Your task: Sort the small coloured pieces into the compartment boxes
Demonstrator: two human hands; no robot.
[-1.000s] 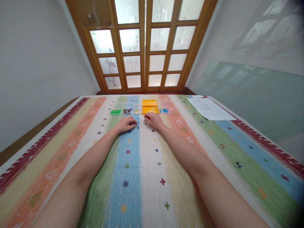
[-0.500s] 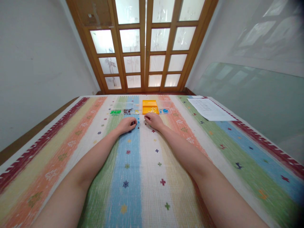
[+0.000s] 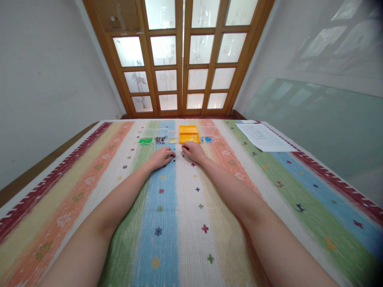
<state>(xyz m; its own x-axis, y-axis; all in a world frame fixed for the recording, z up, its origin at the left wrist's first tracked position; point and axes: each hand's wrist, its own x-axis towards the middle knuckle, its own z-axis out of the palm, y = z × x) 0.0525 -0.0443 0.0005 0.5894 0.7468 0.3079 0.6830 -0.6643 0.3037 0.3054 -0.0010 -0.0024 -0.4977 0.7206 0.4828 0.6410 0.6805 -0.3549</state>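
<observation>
My left hand [image 3: 162,157] rests low over the blue stripe of the tablecloth, its fingers drawn together and tips pointing right, close to a few tiny dark and blue bits that look like beads. Just right of it, my right hand [image 3: 194,151] has thumb and fingertips pinched together; whatever they hold is too small to make out. A few small dark bits lie under its fingers. Right behind that hand stands an orange open box [image 3: 189,130] with small pale pieces inside. Beside it are clear compartments with green pieces [image 3: 145,140], dark red pieces [image 3: 160,140] and blue pieces [image 3: 207,139].
The striped tablecloth [image 3: 191,239] covers the whole table. A printed white sheet [image 3: 263,137] lies at the far right. Behind the table are wooden doors with glass panes [image 3: 182,59], and a pale glass panel [image 3: 314,127] leans along the right wall.
My left hand's fingertips have shifted slightly to the right and down over the tiny bits, and the gap within its grip has closed. The right hand stays almost still.
</observation>
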